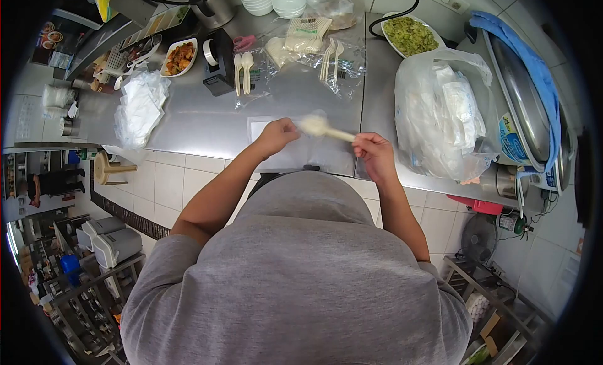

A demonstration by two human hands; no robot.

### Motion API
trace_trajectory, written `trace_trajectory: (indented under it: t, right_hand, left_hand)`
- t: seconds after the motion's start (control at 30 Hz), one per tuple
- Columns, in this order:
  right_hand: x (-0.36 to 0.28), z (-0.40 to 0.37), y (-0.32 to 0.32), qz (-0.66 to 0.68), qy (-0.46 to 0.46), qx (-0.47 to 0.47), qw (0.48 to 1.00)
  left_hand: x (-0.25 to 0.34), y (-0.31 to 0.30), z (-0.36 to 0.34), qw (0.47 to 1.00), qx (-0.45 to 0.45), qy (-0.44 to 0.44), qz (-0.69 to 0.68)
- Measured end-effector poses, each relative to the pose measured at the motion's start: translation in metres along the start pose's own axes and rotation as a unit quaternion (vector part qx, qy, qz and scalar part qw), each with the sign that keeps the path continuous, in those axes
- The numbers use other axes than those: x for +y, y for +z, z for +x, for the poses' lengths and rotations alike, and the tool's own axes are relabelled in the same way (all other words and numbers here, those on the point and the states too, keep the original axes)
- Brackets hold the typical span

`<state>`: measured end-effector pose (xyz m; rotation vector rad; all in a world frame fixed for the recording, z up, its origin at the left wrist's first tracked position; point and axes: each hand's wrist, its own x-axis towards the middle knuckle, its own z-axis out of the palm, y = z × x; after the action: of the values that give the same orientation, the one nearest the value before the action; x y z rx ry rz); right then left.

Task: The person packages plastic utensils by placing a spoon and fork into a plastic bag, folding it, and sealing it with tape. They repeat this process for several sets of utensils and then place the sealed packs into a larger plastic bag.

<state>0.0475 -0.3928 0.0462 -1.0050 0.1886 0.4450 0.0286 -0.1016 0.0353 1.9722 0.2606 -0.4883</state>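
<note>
My right hand (374, 153) is closed on the handle end of pale cutlery (336, 133), held level over the steel counter's front. The cutlery's wider end is blurred and points toward my left hand (281, 136). That hand has its fingers pinched together beside a clear plastic wrapper, smeared by motion; its hold is hard to make out. A white sheet (258, 128) lies under the wrapper. Farther back rest pale spoons and forks in clear bags, one group (244, 73) at centre-left and another (329, 59) to its right. A larger pack of cutlery (308, 35) lies behind.
A tape dispenser (217, 65), pink scissors (244, 42) and a food bowl (180, 57) stand back left. Plastic bags (141, 106) lie left; a big white bag (440, 117) sits right, below a plate of greens (410, 37). Another person (55, 183) is far left.
</note>
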Motion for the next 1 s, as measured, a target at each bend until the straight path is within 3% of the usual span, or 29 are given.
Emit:
trace_trajectory:
  t: [0.03,0.07,0.1,0.13,0.23,0.3,0.33,0.4,0.57,0.63,0.7,0.77,0.8,0.87,1.0]
  right_hand:
    - [0.005,0.003,-0.003,-0.14,-0.02,0.013,0.99]
    - [0.011,0.005,-0.009,-0.14,-0.022,0.014,0.99]
    - [0.015,0.006,-0.014,-0.239,-0.023,0.067,0.968]
    - [0.017,0.006,-0.02,-0.335,-0.023,0.119,0.934]
    - [0.012,0.001,-0.025,-0.316,-0.027,0.129,0.94]
    - [0.003,-0.002,-0.017,-0.278,-0.041,0.109,0.954]
    - [-0.002,-0.005,-0.01,-0.239,-0.053,0.089,0.966]
    - [-0.012,-0.009,0.009,-0.242,-0.057,0.076,0.966]
    - [0.008,0.007,0.039,-0.26,-0.056,0.05,0.963]
    - [0.024,0.015,0.048,-0.253,-0.062,0.037,0.965]
    - [0.035,0.022,0.056,-0.212,-0.044,0.061,0.974]
    - [0.039,0.025,0.063,-0.196,-0.045,0.065,0.978]
    - [0.043,0.027,0.063,-0.194,-0.029,0.075,0.978]
    - [0.053,0.033,0.059,-0.192,-0.012,0.085,0.978]
    - [0.057,0.042,0.052,-0.192,0.04,0.06,0.979]
  left_hand:
    - [0.0,0.0,0.0,1.0,0.0,0.001,0.001]
    - [0.0,-0.002,0.0,0.992,-0.024,-0.027,-0.123]
    - [0.003,-0.003,-0.002,0.967,-0.048,-0.055,-0.244]
    - [0.005,-0.006,-0.004,0.967,-0.048,-0.054,-0.244]
    - [0.01,-0.014,-0.015,0.944,-0.066,-0.082,-0.312]
    - [0.017,-0.013,-0.019,0.983,-0.038,-0.003,-0.182]
    - [0.024,-0.011,-0.022,0.982,-0.038,-0.004,-0.183]
    - [0.039,-0.001,-0.028,0.983,0.048,0.162,0.071]
    - [0.059,0.036,-0.024,0.963,0.011,0.233,0.138]
    - [0.059,0.053,-0.022,0.959,-0.023,0.281,0.037]
    - [0.05,0.066,-0.017,0.968,-0.026,0.248,-0.04]
    - [0.044,0.073,-0.011,0.961,0.059,0.2,-0.181]
    - [0.043,0.073,-0.012,0.961,0.06,0.199,-0.182]
    - [0.041,0.073,-0.011,0.943,-0.011,0.159,-0.292]
    - [0.041,0.068,-0.012,0.911,-0.073,0.132,-0.383]
